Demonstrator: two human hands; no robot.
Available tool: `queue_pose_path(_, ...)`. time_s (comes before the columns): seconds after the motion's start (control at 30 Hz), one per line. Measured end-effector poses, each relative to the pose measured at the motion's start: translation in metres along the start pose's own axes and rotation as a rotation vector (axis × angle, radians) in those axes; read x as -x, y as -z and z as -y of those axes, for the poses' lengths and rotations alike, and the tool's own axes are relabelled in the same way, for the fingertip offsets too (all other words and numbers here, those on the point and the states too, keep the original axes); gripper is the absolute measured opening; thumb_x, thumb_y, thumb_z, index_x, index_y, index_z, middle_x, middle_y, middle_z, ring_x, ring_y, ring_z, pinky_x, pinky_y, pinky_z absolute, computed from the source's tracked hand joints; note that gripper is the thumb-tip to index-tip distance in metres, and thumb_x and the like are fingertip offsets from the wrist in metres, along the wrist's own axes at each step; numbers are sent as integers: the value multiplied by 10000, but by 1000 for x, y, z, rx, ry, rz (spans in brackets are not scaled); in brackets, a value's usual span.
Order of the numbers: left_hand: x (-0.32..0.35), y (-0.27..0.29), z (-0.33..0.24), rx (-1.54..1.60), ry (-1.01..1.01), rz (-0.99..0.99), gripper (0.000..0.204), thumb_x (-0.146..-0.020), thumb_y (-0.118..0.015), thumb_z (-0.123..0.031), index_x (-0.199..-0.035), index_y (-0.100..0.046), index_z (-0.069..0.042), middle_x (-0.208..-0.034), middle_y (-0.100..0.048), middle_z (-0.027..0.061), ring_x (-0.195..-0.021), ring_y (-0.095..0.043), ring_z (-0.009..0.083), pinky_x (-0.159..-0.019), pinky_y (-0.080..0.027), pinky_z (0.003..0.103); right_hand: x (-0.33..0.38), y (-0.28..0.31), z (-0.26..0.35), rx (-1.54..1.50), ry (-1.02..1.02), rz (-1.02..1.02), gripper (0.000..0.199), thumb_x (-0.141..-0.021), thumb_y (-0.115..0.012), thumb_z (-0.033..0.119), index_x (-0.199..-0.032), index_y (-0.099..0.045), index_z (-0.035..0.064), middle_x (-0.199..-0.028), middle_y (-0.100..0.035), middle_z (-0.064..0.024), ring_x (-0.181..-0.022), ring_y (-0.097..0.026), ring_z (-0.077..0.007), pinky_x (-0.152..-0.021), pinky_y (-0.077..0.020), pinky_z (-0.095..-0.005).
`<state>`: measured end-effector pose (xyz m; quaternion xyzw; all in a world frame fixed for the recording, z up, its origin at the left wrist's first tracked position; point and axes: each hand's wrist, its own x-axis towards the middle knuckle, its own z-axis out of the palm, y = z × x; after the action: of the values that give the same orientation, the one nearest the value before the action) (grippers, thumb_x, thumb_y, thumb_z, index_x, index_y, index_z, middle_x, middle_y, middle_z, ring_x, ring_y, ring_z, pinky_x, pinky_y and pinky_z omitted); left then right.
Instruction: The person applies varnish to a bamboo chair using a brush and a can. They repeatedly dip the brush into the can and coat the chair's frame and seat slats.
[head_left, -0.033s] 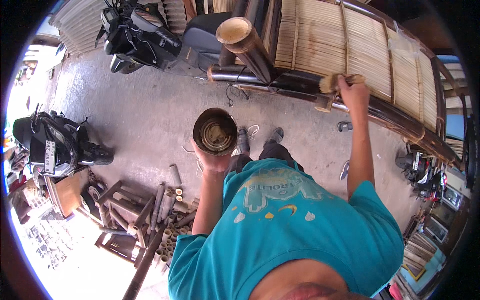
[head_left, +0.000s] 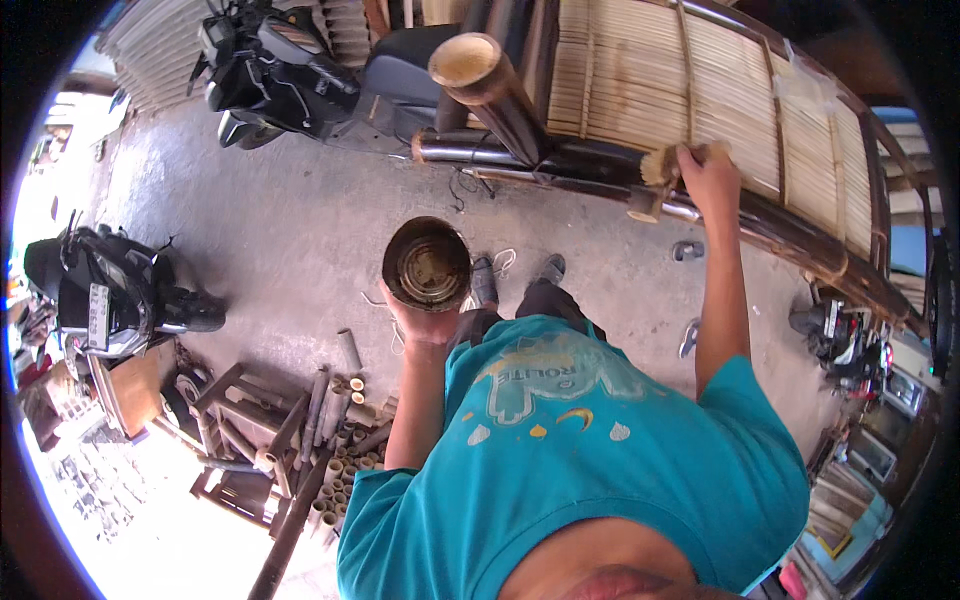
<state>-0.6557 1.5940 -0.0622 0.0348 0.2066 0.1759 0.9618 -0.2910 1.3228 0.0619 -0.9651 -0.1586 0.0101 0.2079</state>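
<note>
1. Right fingers: closed around a brush, its grip pinched between thumb and fingers; the far fingertips are hidden, so their exact set cannot be told. The right hand (head_left: 712, 180) is held out over the frame's edge.
2. Brush (head_left: 658, 166): pale bristles pointed left, set over a dark, glossy bamboo rail (head_left: 600, 160). Whether the rail is touched by the bristles cannot be told.
3. Left fingers: curled against the near side and underside of a can, mostly hidden by it; their spacing cannot be told. The left hand (head_left: 425, 322) is placed below it in view.
4. Can (head_left: 402, 250): held in front of the body, well apart from the brush, mouth turned up; a ringed, brown-stained inside is shown.
5. Beyond the rail: a pale slatted panel (head_left: 640, 75), crossed by thin strips. At its left, a thick bamboo post (head_left: 508, 115) with a pale cut end is seen.
6. Farther out: one motorcycle (head_left: 300, 70) is parked at upper left, another (head_left: 115, 290) at left; short bamboo tubes (head_left: 340, 470) are heaped at lower left.
</note>
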Motion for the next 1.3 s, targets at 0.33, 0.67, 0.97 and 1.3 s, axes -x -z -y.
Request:
queue_pose_path(0.33,-13,-16,4,-17,90,226,728,-909,-588,-602,-1454,-497,-128,-1437,-496,248,-1198,-567,458,-783,-639,471,-18,-45,46,-230,-71,294,478,-878,-705,466,-1027,-739,13,-916,-741,-208,-1014,-704,-367,-902,-539,-468)
queue_pose_path(0.67,-33,-20,22,-27,242,247,763,-936,-556,-620,-1508,-428,-132,-1462,-467,289,-1216,-573,500,-755,-640,501,-16,202,-189,660,-352,-177,396,-904,-608,304,-1098,-708,-27,-1068,-714,-274,-1045,-694,-411,-911,-549,-497)
queue_pose_path(0.97,-52,-41,51,-102,364,289,742,-931,-577,-626,-1507,-445,-178,-1489,-459,265,-1243,-561,500,-780,-636,521,55,94,-103,-115,-84,-121,322,-889,-780,311,-1070,-760,46,-910,-769,-125,-789,-737,-238,-772,-575,-375)
queue_pose_path(1.3,-66,-84,122,-168,453,342,700,-939,-544,-639,-1483,-484,-204,-1452,-504,258,-1221,-577,487,-762,-639,506,88,319,-392,528,-385,-932,281,-922,-702,340,-1077,-754,112,-923,-748,-174,-779,-736,-345,-702,-596,-430)
